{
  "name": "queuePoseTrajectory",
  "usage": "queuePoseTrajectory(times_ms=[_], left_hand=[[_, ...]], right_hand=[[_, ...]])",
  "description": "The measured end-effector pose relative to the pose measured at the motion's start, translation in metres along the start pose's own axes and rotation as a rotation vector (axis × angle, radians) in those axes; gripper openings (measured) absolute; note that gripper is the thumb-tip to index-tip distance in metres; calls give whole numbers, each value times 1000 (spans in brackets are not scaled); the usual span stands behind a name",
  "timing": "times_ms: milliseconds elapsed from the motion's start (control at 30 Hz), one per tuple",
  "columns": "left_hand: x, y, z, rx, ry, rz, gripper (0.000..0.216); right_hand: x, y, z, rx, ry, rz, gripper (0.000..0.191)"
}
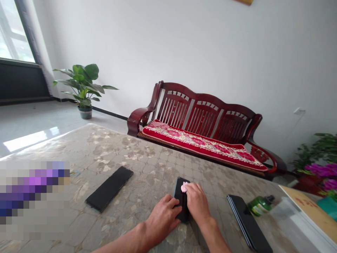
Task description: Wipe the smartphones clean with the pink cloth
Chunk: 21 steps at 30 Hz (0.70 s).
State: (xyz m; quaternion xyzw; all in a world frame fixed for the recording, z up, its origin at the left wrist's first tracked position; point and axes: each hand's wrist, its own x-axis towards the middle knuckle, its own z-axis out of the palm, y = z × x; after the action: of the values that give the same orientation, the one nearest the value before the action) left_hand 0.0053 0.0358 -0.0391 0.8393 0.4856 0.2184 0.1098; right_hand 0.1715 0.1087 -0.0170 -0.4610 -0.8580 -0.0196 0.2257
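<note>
A black smartphone point(184, 207) lies face up on the patterned tablecloth in front of me. My left hand point(164, 215) grips it from the left side, fingers bent over its edge and onto the screen. Between the fingertips of my right hand point(197, 202) is a small pink cloth point(184, 186), pressed against the upper part of the screen. My two hands partly cover the phone. To the left rests another black phone point(110, 189), apart from both hands.
On the right of the table point(147, 168) are stacked dark phones point(249, 223), a green bottle with a black top point(260, 205) and a tan box point(310, 211). A wooden bench point(202, 116) with a red floral cover stands beyond. A potted plant point(85, 112) is at the back left.
</note>
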Motion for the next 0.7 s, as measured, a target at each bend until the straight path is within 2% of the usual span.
queuePoseTrajectory(times_ms=[233, 500, 700], left_hand=[[1, 1, 0, -11, 7, 2, 11], [0, 3, -4, -22, -13, -8, 15], [2, 3, -5, -23, -29, -11, 16]], right_hand=[[-25, -11, -5, 41, -42, -69, 30], [9, -11, 8, 2, -3, -19, 29], [-7, -17, -3, 79, -84, -116, 26]])
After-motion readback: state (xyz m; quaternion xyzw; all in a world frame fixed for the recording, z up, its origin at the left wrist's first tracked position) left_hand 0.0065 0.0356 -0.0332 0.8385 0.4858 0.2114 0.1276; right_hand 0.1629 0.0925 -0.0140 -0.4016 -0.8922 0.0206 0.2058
